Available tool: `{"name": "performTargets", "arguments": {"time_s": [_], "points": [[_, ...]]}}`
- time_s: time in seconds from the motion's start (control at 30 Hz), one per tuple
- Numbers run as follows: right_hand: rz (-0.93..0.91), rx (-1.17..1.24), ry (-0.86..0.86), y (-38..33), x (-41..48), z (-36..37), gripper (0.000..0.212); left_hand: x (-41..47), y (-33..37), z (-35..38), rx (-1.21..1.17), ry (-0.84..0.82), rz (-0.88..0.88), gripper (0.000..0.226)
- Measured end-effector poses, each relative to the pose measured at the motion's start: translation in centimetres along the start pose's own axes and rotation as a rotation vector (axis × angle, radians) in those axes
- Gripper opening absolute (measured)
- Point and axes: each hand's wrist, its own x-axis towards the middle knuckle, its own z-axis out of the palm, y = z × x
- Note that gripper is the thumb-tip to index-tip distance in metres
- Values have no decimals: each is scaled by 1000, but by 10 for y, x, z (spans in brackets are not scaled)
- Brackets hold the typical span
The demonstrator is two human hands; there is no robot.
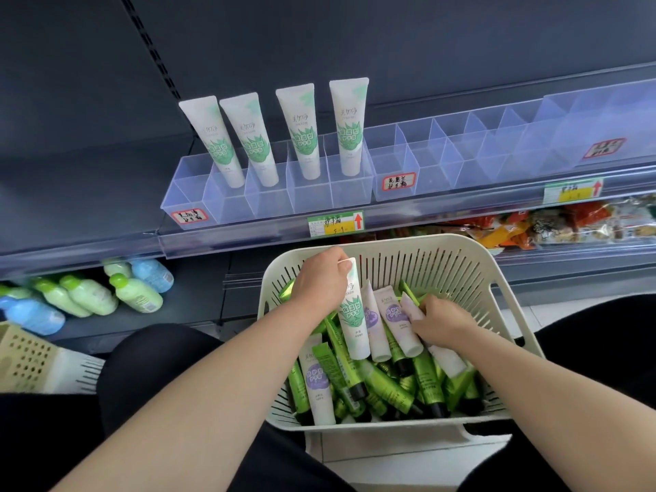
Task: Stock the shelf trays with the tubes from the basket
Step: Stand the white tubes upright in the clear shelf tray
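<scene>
Basket (429, 240) sits lower centre below tray (269, 204); left hand (321, 278) pinches green-leaf tube (353, 321) by crimp, cap-down for slotting, right hand (442, 321) grasps pale tube (410, 305).

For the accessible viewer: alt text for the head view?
The person's left hand grips a white leaf-print tube over a cream basket of green and white tubes, while the right hand grips a pale tube inside it. On the shelf above, four matching leaf-print tubes stand in a clear divided tray.
</scene>
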Motion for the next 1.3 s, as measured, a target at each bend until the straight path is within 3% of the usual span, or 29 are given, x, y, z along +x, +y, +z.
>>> {"name": "performTargets", "arguments": {"time_s": [0.13, 0.3, 0.67, 1.03, 1.3], "points": [[-21, 134, 106, -13, -15, -11, 27, -5, 5, -11, 21, 64, 13, 18], [-201, 210, 329, -43, -34, -42, 28, -12, 14, -33, 46, 194, 57, 19], [-654, 314, 607, -147, -84, -126, 23, -32, 20, -134, -50, 555, 95, 19], [-873, 362, 641, -260, -84, -179, 17, -9, -15, -253, -128, 882, -38, 18], [-861, 346, 631, -287, -54, -190, 16, 54, -29, -284, -127, 872, 20, 20]]}}
